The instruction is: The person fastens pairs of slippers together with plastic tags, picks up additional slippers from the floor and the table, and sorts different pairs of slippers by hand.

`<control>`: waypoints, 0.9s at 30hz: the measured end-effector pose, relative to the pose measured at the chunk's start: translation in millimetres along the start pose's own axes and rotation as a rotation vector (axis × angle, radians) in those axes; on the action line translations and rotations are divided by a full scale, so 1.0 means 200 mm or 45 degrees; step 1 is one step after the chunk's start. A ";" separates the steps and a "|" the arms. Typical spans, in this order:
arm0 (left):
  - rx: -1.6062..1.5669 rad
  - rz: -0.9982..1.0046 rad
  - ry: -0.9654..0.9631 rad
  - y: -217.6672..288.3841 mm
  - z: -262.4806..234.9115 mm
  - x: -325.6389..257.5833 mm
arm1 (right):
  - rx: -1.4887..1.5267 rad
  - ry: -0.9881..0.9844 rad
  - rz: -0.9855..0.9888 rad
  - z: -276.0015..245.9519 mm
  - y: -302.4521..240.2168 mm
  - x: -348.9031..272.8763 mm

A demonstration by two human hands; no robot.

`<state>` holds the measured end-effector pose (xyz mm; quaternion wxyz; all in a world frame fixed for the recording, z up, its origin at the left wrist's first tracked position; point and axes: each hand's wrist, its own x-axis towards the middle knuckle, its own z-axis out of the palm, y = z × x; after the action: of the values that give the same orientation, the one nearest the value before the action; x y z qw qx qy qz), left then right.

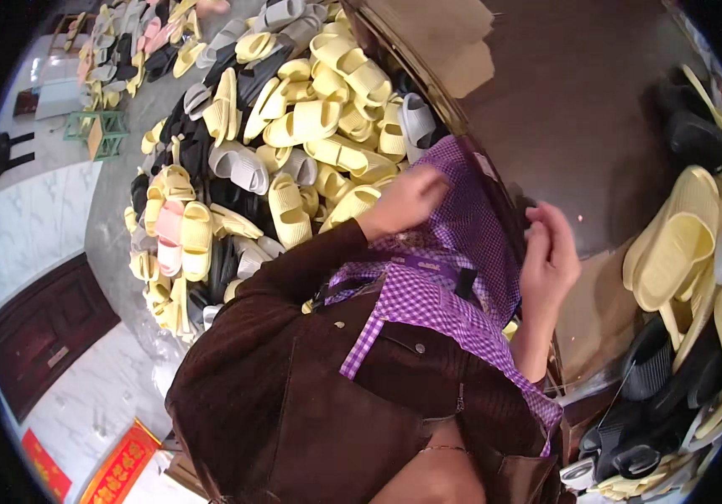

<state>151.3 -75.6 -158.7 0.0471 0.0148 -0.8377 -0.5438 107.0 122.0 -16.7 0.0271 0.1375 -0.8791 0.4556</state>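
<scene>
Yellow slippers point(311, 122) lie heaped just to the left of and beyond the left hand point(411, 200), mingled with others in grey and black. Well to the left of that hand, across the room, a dark brown door point(46, 336) is set in a pale, marbled wall point(42, 202), and a red banner point(122, 462) with gold characters shows nearer the lower edge of the view. Between the wall and the heap runs a grey floor point(117, 206), where a green-framed stool point(96, 134) stands well apart from both hands. On the heap's near left side, a pink slipper point(170, 239) lies among yellow ones.

The left hand is curled and blurred beside the heap; whether it grips anything, I cannot tell. A purple checked apron point(462, 319) covers the person's front, its cloth reaching between the two hands. The right hand point(552, 256) has loosely bent fingers, with a gap between them and the thumb. Beyond it spreads a dark brown tabletop point(583, 101), with brown cardboard point(436, 42) at the far left edge. Farther right of this hand, more yellow slippers lean and lie among black slippers point(697, 139).
</scene>
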 end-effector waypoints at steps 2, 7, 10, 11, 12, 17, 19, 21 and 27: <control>0.111 -0.401 0.047 -0.36 -0.01 -0.04 | -0.132 0.013 -0.112 0.02 0.02 0.01; -0.570 -1.306 0.376 -1.24 -0.23 -0.17 | -0.383 0.082 -0.350 0.06 0.05 0.00; -1.011 -1.563 0.698 -1.43 -0.32 -0.11 | -0.403 0.086 -0.344 0.07 0.04 0.00; -1.035 -1.585 0.876 -1.45 -0.32 -0.07 | -0.412 0.088 -0.335 0.07 0.04 0.00; -1.053 -1.605 1.055 -1.47 -0.32 -0.02 | -0.420 0.090 -0.324 0.07 0.04 0.00; -1.193 -1.625 1.253 -1.59 -0.21 0.16 | -0.488 0.079 -0.271 0.06 0.06 -0.01; -1.408 -1.678 1.350 -1.71 -0.06 0.19 | -0.551 0.072 -0.268 0.07 0.07 -0.02; -1.490 -1.677 1.456 -2.03 -0.06 0.11 | -0.529 0.059 -0.283 0.08 0.03 0.01; -0.534 -0.851 0.729 -2.65 -0.22 -0.14 | -0.517 0.064 -0.261 0.07 0.04 -0.01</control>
<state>169.7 -330.1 -626.6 0.1005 0.4223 -0.6127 -0.6604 107.5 116.0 -31.9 0.1222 0.2066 -0.9332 0.2674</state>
